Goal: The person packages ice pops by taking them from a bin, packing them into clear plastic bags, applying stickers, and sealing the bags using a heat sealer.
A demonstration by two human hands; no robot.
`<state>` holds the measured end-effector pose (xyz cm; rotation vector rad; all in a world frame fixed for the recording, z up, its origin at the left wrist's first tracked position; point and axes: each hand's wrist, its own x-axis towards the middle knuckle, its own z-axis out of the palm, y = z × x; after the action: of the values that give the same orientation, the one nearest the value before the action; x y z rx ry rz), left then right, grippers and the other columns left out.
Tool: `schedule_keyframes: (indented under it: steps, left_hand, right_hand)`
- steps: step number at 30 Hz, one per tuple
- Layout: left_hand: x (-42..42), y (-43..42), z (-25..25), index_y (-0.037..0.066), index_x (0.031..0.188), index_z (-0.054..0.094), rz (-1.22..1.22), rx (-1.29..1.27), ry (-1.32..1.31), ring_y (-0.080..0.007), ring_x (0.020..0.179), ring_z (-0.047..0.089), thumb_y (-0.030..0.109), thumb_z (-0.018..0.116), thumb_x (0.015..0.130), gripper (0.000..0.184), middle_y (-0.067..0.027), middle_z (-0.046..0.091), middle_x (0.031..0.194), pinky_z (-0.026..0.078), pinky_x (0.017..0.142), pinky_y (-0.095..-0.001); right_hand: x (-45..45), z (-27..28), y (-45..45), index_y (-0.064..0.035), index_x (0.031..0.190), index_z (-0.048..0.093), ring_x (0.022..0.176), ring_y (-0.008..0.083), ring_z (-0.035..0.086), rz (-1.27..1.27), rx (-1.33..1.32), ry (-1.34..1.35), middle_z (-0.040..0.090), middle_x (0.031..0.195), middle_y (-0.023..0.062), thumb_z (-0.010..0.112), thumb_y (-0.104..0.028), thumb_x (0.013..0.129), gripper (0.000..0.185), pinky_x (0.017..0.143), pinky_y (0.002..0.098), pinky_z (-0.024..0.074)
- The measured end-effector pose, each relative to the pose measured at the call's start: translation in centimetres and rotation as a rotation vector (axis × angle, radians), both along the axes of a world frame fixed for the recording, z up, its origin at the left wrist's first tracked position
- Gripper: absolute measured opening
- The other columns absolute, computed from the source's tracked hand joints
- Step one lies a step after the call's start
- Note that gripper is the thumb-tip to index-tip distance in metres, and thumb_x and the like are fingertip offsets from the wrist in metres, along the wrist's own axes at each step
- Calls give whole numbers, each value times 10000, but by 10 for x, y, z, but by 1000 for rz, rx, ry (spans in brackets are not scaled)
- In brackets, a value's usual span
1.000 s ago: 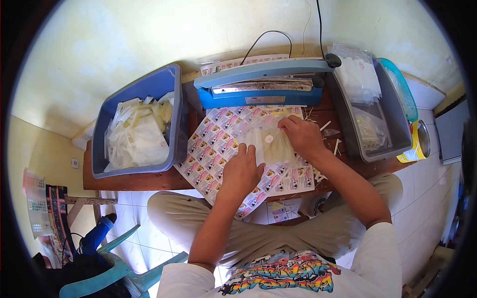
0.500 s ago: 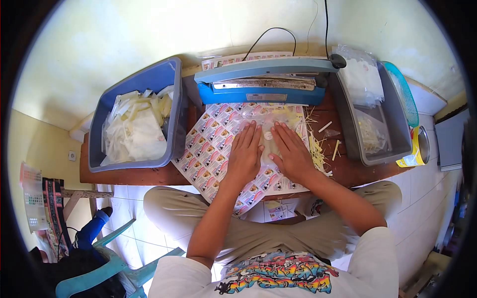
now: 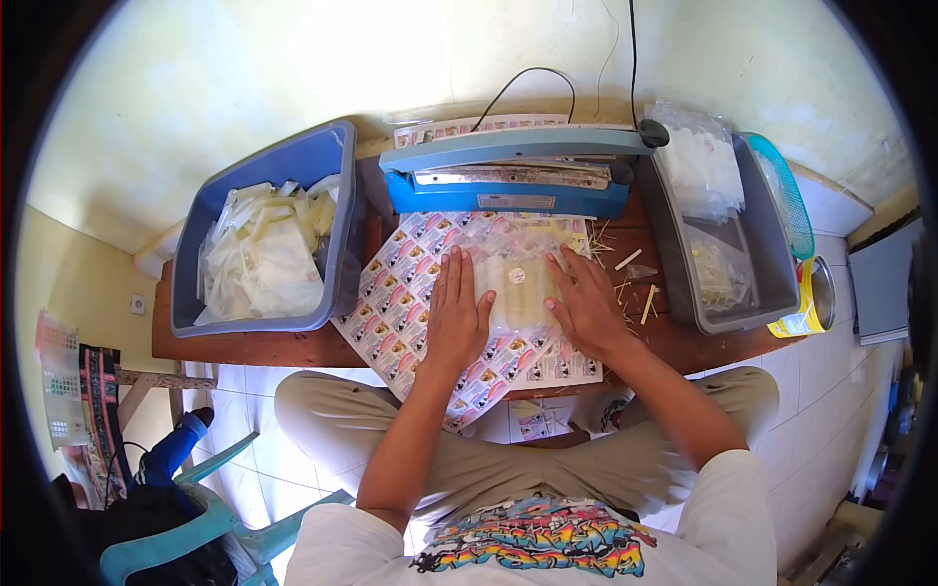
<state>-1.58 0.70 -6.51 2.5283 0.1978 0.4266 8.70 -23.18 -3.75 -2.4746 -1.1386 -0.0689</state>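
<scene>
A clear plastic packet with pale yellowish sticks inside and a small round label lies flat on the printed label sheets. Along its left side rests my left hand, fingers stretched out and touching the plastic. My right hand lies at the packet's right side, fingers extended and thumb toward the plastic. Neither hand grips anything. Just beyond the packet stands a blue impulse sealer with its grey-blue arm raised above the sealing strip.
At left, a blue-grey tub holds more pale packets. A grey tub with plastic bags stands at right, near a teal basket and a yellow tin. Loose sticks lie on the brown table. A teal chair stands lower left.
My hands have moved apart, from over the middle of the packet to its two sides, uncovering the round label and sticks. Some yellow strips beside my right hand are gone from view.
</scene>
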Motion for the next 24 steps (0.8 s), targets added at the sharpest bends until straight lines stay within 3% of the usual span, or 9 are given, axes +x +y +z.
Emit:
schedule_keyframes:
  steps: [2, 4, 5, 7, 10, 12, 15, 19, 24]
  left_hand:
    - [-1, 3, -2, 27, 1666, 395, 4, 49, -3, -458, 1619, 274, 345, 543, 1124, 646, -254, 291, 1756, 264, 1300, -569]
    - [1, 4, 1, 34, 1638, 455, 10, 102, -4, -467, 1598, 310, 320, 562, 1115, 606, -266, 318, 1740, 285, 1287, -565]
    - [1, 4, 1, 41, 1578, 533, 15, 125, -92, -469, 1551, 363, 289, 597, 1097, 545, -267, 362, 1710, 315, 1262, -565]
    - [1, 0, 8, 48, 1517, 611, 22, 146, -174, -472, 1505, 416, 259, 632, 1078, 488, -269, 406, 1679, 346, 1237, -566]
    - [3, -2, 12, 79, 1379, 717, 37, 37, -215, -432, 1383, 521, 150, 726, 1015, 371, -234, 515, 1572, 457, 1121, -512]
    - [4, -2, 9, 61, 1232, 757, 8, 31, -245, -394, 1268, 576, 106, 754, 986, 249, -197, 596, 1426, 505, 1017, -479]
    - [7, -7, 4, 44, 1110, 756, 62, -21, -322, -382, 1242, 591, 87, 754, 980, 137, -178, 625, 1356, 513, 997, -469]
    - [11, -9, 9, 32, 1074, 736, 67, -16, -372, -372, 1189, 614, 80, 747, 980, 106, -176, 648, 1314, 522, 971, -471]
    - [13, -13, 25, 26, 1056, 728, 23, -36, -444, -351, 1091, 647, 55, 728, 984, 78, -130, 736, 1149, 516, 969, -457]
  right_hand:
    - [1, 3, -2, -56, 1606, 505, 1452, 406, 473, -10, 73, 2, 458, 1617, 237, 672, -387, 1040, 676, 1237, 615, 306]
    - [-3, 11, 2, -39, 1487, 636, 1226, 371, 613, -38, 107, -52, 567, 1424, 210, 729, -306, 1011, 554, 1098, 563, 461]
    - [-2, 11, 3, -39, 1487, 636, 1226, 371, 613, -40, 110, -53, 567, 1424, 210, 729, -306, 1011, 554, 1098, 563, 461]
    - [-1, 9, 5, -9, 1445, 664, 1053, 353, 686, -66, 263, 265, 592, 1313, 192, 765, -224, 992, 511, 938, 478, 565]
    - [5, 2, 5, 8, 1386, 684, 876, 264, 677, 2, 345, 164, 603, 1245, 179, 797, -137, 967, 458, 804, 388, 573]
    - [5, 0, 6, 4, 1334, 696, 892, 275, 679, -10, 372, 188, 610, 1227, 171, 794, -124, 966, 402, 814, 397, 571]
    - [2, -2, 10, 1, 1215, 706, 914, 299, 685, -37, 413, 209, 622, 1184, 160, 781, -92, 968, 274, 822, 412, 568]
    - [1, 2, 14, -2, 1071, 679, 932, 347, 689, -64, 442, 243, 640, 1099, 156, 753, -46, 969, 134, 819, 432, 562]
    - [7, 15, 14, 2, 1057, 659, 945, 397, 688, -55, 465, 161, 643, 1046, 165, 732, -47, 973, 121, 820, 466, 560]
